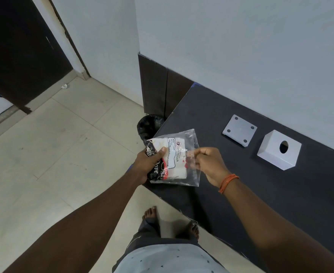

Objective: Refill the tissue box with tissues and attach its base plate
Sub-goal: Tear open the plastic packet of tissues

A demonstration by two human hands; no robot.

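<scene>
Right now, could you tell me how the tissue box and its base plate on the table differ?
The tissue box is a tall hollow block with one round hole facing up; the base plate is a thin square slab with four small corner holes. The base plate lies farther left, apart from the tissue box. Both are white and untouched on the dark table.

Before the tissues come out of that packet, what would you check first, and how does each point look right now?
1. Packet held firmly: left hand grips the tissue packet at its left end. Ok.
2. Opening end in hand: right hand pinches the clear wrap at the packet's right side. Ok.
3. Packet open: cannot tell; the wrap looks loose but no clear gap shows.
4. Tissue box ready to fill: it sits round hole up, so its open side is not showing. Not ok.
5. Base plate off and nearby: it lies apart, beside the box on the table. Ok.
</scene>
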